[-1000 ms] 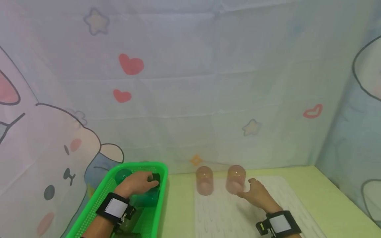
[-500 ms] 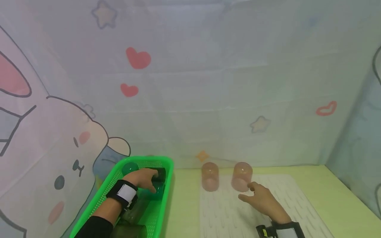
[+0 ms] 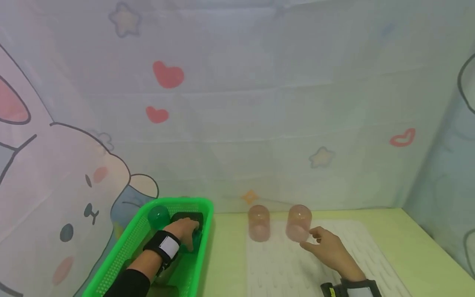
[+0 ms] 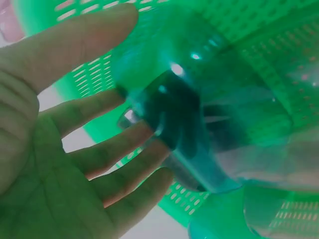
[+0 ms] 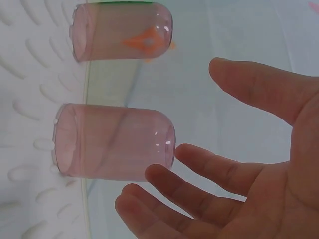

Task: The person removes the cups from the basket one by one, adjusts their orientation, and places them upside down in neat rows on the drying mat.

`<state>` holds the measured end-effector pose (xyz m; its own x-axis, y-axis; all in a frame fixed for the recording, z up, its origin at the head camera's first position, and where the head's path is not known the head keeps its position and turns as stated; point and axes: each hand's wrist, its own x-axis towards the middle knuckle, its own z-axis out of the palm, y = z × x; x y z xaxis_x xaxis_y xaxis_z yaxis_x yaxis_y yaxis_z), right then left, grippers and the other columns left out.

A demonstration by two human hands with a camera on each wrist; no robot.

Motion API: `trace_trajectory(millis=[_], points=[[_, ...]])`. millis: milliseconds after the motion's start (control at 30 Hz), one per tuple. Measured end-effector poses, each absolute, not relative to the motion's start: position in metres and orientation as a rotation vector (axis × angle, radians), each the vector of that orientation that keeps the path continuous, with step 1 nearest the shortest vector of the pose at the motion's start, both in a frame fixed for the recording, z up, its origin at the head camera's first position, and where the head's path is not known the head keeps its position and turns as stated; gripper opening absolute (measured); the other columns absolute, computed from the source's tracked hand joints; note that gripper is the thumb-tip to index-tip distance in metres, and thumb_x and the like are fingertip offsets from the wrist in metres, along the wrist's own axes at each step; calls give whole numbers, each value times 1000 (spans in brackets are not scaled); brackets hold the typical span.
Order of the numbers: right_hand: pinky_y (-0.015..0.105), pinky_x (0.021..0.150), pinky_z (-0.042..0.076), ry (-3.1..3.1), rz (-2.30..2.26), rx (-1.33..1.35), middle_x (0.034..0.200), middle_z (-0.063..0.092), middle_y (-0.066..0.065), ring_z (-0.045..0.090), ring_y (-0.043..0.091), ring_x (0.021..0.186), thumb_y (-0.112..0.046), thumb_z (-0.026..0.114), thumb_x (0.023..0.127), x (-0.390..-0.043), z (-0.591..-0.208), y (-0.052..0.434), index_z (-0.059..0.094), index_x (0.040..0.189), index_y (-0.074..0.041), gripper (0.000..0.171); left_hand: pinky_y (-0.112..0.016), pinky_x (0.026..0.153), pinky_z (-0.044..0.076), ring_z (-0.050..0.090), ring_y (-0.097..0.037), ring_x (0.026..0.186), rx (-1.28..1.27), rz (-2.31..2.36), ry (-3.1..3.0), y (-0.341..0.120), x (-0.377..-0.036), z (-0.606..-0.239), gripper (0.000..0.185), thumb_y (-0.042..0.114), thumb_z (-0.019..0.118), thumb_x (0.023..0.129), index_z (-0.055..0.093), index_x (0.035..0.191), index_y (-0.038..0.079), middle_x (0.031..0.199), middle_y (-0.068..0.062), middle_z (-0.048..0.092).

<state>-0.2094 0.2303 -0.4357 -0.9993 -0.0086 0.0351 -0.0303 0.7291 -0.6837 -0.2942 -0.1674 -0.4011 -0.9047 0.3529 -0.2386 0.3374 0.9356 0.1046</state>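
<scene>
My left hand (image 3: 182,231) reaches into the green basket (image 3: 205,247), over a clear teal cup (image 4: 174,99) lying among others. In the left wrist view its fingers are stretched out against or just beside the cup, with the thumb held apart. A second green-teal cup (image 3: 158,218) and a dark cup (image 3: 187,215) sit around that hand. Two clear pink cups, the left one (image 3: 259,223) and the right one (image 3: 299,222), stand upside down on a white ridged mat (image 3: 274,268). Beside the right pink cup, my right hand (image 3: 328,249) has loosely spread fingers; contact with the cup is unclear.
Further cups lie in the near part of the basket, partly hidden by the left forearm. The mat rests on a yellow-green tabletop (image 3: 393,235). A printed cloth (image 3: 237,123) hangs behind, and another covers the right side.
The left hand has shifted within the basket and the dark cup behind it now shows more. The right hand stays beside the right pink cup. The head view has swung slightly.
</scene>
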Motion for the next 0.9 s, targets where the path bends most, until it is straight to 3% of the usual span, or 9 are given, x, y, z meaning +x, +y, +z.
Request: trace_trajectory(millis=[333, 600, 900], points=[[49, 77, 51, -2877, 1150, 53, 116, 59, 23, 54, 43, 107, -40, 68, 84, -209, -432, 229, 55, 118, 7, 60, -51, 81, 49, 49, -41, 111, 536, -125, 2951, -165, -295, -422, 69, 9, 89, 60, 59, 122, 7, 119, -19, 54], [49, 77, 51, -2868, 1148, 69, 116, 59, 23, 54, 43, 107, -39, 69, 84, -208, -430, 228, 56, 117, 7, 58, -48, 75, 51, 55, -36, 99, 606, -353, 3014, -163, -292, -423, 67, 16, 93, 55, 63, 114, 9, 107, -16, 57], [49, 77, 51, -2868, 1154, 60, 115, 59, 24, 54, 42, 107, -38, 68, 85, -208, -433, 231, 56, 116, 7, 56, -45, 78, 50, 57, -34, 97, 673, -239, 2979, -163, -304, -424, 66, 14, 92, 57, 57, 112, 3, 102, -12, 58]])
